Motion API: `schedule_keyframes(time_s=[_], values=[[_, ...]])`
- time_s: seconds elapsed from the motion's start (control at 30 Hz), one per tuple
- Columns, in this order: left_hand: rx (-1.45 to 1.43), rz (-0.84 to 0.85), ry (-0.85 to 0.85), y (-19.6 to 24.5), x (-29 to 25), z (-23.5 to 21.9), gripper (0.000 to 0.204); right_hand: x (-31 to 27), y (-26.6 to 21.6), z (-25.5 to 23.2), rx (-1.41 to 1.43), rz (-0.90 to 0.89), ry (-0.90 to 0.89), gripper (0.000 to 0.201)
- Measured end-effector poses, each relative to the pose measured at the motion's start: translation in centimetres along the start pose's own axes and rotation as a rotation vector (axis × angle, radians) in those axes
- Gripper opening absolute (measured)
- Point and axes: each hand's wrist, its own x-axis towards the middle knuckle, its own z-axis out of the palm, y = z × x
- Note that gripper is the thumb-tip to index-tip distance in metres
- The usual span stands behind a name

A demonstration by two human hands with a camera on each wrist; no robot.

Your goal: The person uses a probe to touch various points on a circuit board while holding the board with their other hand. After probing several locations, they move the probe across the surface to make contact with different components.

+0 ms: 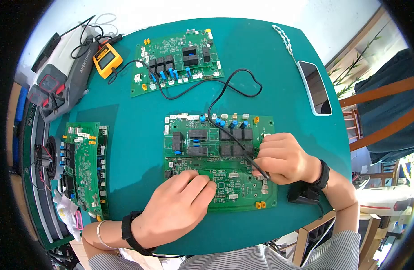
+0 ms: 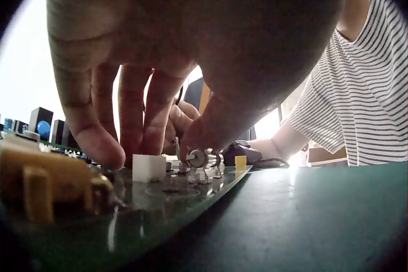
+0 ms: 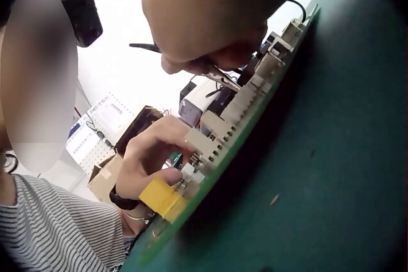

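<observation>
The green circuit board (image 1: 220, 168) lies in front of me, with black relays and blue capacitors along its far part. My left hand (image 1: 178, 204) arches over its near left part. Its fingers point down, fingertips at the board beside a white connector (image 2: 148, 168). A gap shows between thumb and fingers in the right wrist view. At the board's right edge my right hand (image 1: 283, 159) has its fingers curled around a slim black-handled tool with a toothed metal tip (image 3: 223, 79). That tip points at the row of white connectors (image 3: 239, 105); the grip is partly hidden.
A black cable (image 1: 249, 81) runs from a yellow meter (image 1: 108, 60) across the board. Another circuit board (image 1: 175, 63) lies at the back, and more boards (image 1: 85, 166) stand at left. A phone (image 1: 314, 87) lies at right. A black adapter (image 1: 303, 193) sits by my right wrist.
</observation>
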Motion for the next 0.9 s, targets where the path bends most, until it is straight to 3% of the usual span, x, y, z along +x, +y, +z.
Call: schedule_keyframes(time_s=[0.23, 0.6, 0.9], values=[[-0.009, -0.011, -0.001, 0.1, 0.0, -0.1, 0.039, 0.1, 0.5, -0.9, -0.075, -0.054, 0.087, 0.017], [-0.004, -0.004, -0.011, 0.1, 0.1, 0.0, 0.039, 0.7, -0.3, -2.3, 0.128, 0.035, -0.102, 0.018], [0.005, -0.002, -0.011, 0.1, 0.1, 0.0, 0.039, 0.7, -0.4, -2.5, 0.123, 0.099, -0.092, 0.017]])
